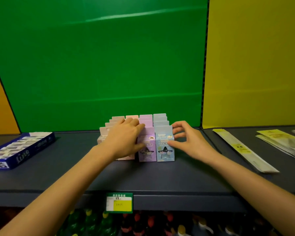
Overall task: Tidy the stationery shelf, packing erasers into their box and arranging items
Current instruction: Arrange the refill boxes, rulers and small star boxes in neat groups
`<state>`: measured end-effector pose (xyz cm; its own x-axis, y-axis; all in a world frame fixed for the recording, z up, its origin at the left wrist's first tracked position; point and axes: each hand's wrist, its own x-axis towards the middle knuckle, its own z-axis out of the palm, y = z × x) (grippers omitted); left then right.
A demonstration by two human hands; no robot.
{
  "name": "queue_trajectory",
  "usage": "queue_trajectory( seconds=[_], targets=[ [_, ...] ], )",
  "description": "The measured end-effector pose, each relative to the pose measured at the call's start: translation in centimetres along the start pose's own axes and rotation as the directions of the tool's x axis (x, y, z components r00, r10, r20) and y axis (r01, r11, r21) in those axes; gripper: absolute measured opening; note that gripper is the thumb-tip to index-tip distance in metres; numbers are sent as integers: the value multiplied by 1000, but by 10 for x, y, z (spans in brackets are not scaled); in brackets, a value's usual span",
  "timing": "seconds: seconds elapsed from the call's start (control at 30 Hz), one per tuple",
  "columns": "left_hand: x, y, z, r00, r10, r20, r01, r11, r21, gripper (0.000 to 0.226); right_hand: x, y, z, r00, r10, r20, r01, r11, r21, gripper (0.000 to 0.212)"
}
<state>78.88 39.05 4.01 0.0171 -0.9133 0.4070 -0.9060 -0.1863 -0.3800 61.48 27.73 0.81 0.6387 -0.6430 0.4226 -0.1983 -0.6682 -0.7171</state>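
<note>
Dark shelf [143,178], stationery level. Far left: a blue eraser box [20,149] lies flat, open-topped and filled with rows of erasers. Centre: small carton packs stand in 4 columns, white, pink, purple and blue. The left hand [124,137] lies over the white and pink columns, fingers straight and together, clasping nothing. The right hand [187,138] is spread and loosely curved, its thumb touching the right edge of the front blue pack [164,149]. Right: a long narrow packet [245,149] and a stack of clear sleeves [283,142].
</note>
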Motion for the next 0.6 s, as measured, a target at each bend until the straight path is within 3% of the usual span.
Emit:
queue_trajectory(
  seconds=[0.17,0.27,0.33,0.4,0.47,0.5,0.6],
  targets=[
    [0,-10,10,997,48,-54,-51,998,-46,67,-3,0,10,995,51,-82,-47,997,56,46],
    [-7,-18,15,986,40,-161,-64,987,-146,77,-6,-2,16,991,82,-104,-75,994,75,45],
    [-16,-28,17,955,-63,-290,-26,956,-293,78,-9,-1,20,991,93,-99,-85,993,87,49],
    [-27,-43,22,887,-266,-378,48,866,-498,71,-12,1,22,986,95,-134,-85,994,75,52],
    [-36,-58,29,814,-495,-304,133,668,-732,62,-13,0,24,973,138,-185,-118,986,114,50],
    [-39,-65,35,792,-581,-187,182,517,-837,57,-12,0,26,962,192,-192,-157,971,181,48],
    [-41,-71,46,753,-602,266,268,-88,-959,53,-1,3,35,920,367,-137,-279,860,427,60]
  ],
)
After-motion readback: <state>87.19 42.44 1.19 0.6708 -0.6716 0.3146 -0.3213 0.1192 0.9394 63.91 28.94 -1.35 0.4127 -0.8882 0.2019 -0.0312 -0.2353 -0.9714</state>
